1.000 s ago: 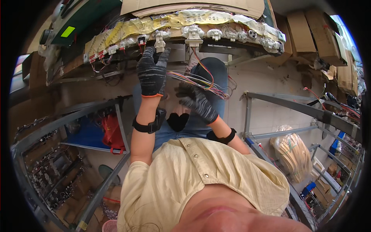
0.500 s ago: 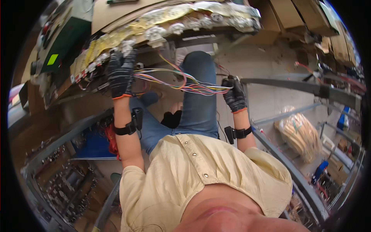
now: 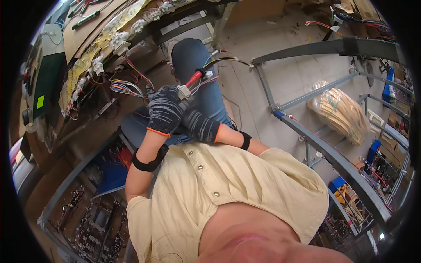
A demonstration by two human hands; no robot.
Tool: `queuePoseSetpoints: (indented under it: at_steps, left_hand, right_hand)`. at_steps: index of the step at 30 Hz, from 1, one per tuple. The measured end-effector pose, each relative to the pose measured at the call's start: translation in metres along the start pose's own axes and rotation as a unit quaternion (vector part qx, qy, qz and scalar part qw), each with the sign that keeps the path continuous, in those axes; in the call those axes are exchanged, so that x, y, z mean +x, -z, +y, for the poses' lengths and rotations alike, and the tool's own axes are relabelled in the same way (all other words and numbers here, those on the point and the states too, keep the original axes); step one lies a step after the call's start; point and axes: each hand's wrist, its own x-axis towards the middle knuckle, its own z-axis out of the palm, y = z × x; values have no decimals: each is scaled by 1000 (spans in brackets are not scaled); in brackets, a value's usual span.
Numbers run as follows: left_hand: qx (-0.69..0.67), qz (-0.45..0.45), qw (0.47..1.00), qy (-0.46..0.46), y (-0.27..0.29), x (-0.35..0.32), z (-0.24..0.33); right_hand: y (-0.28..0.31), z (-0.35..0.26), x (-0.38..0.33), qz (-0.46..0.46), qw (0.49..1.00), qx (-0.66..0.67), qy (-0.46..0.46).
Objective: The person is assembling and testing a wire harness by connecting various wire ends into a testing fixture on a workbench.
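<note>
My left hand (image 3: 165, 110), in a dark striped knit glove, is closed round a bundle of thin multicoloured wires (image 3: 126, 87) above my lap. A white connector (image 3: 184, 92) sticks out at the top of this hand. Beside it are a red tapered piece (image 3: 193, 79), whose kind I cannot make out, and black and yellow wires (image 3: 215, 61). My right hand (image 3: 201, 124), gloved alike, crosses in close by the left one. It is smeared by motion, and its fingers are partly hidden behind the left hand.
At upper left stands a workbench edge with yellowish tape (image 3: 97, 49) and a row of white connectors (image 3: 119, 43). A green pen (image 3: 86, 20) lies on the bench. Grey metal rack bars (image 3: 320, 144) run along my right, near a plastic-wrapped tan bundle (image 3: 340, 111).
My hands, spread apart with the wires stretched between them, have come together over my lap. The right hand moved left to the left hand. The view has shifted toward the right.
</note>
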Motion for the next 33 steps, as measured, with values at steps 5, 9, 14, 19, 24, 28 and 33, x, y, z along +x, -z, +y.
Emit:
queuePoseSetpoints:
  at_steps: [5, 9, 14, 19, 24, 28, 33]
  left_hand:
    - [88, -31, 993, 67, -31, -12, -21]
    - [44, 168, 981, -81, -35, -21, -23]
    - [-7, 130, 989, -73, -44, -16, -24]
    - [-126, 111, 984, -60, -35, -11, -21]
    - [-413, 124, 900, 60, -33, 1, -21]
    - [-720, 226, 654, 50, -39, 20, -15]
    - [-664, 185, 717, 101, -22, 41, -26]
  right_hand:
    - [113, 18, 6, 227, 926, -254, -159]
    - [140, 18, 20, 2, 892, -221, -393]
    - [84, 46, 16, 138, 899, -23, -414]
    - [72, 81, 12, 218, 882, 109, -404]
    - [88, 44, 45, 374, 901, -26, -219]
    - [96, 21, 71, 326, 938, 86, -77]
    - [104, 33, 94, 454, 879, -85, -115]
